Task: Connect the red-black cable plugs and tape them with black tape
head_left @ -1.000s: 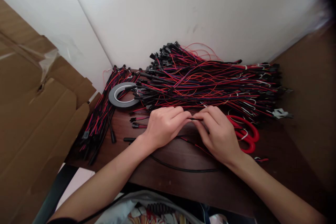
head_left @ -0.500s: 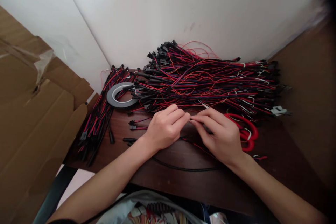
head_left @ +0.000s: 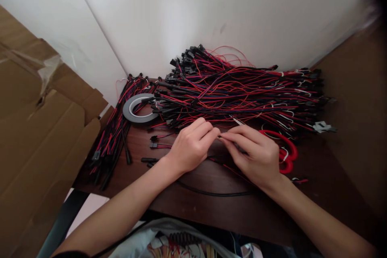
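Observation:
My left hand (head_left: 193, 145) and my right hand (head_left: 254, 153) meet over the table, both closed in a pinch with fingertips nearly touching. Between them shows a small dark bit, too small to name; the left fingers hide most of it. Below the hands, a black cable (head_left: 217, 194) curves across the wood, and a thin red and black wire (head_left: 231, 169) passes under my right hand. Scissors with red handles (head_left: 292, 151) lie just right of that hand, their blade tip pointing out beyond its knuckles.
A large pile of red and black wires (head_left: 229, 92) with connectors lies along the wall. Left of it are a grey tape roll (head_left: 127, 112) and a smaller wire bundle (head_left: 113, 141). An open cardboard box (head_left: 45, 137) stands at left on the dark table (head_left: 193, 213).
Both hands hold almost the same pinch in the same place. The view has shifted very slightly; nothing else has visibly moved.

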{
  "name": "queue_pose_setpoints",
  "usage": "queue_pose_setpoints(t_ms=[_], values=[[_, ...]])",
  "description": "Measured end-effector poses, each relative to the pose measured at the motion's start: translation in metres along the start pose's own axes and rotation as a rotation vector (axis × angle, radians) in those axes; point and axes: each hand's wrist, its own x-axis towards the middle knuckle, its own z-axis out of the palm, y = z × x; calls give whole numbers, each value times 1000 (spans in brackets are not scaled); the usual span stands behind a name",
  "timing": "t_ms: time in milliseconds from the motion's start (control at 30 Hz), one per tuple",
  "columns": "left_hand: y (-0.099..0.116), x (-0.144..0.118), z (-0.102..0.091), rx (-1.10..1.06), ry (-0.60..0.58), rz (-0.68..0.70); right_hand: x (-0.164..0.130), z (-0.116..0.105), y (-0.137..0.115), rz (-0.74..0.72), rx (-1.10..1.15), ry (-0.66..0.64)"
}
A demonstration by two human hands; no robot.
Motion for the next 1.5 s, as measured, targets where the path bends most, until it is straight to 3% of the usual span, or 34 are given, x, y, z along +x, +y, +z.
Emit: queue_pose_setpoints(t_ms=[267,700,967,1167,1500], values=[[-3,0,-1,-97,91,-26,0,-6,0,114,19,-43],[-3,0,-2,-81,79,-15,0,-6,-2,56,42,0],[-2,0,-3,-66,91,35,3,-7,-3,240,203,-104],[-3,-1,-3,-71,47,61,5,-9,-1,290,262,-172],[-8,-5,-5,-235,-180,-146,1,-10,10,155,187,-228]])
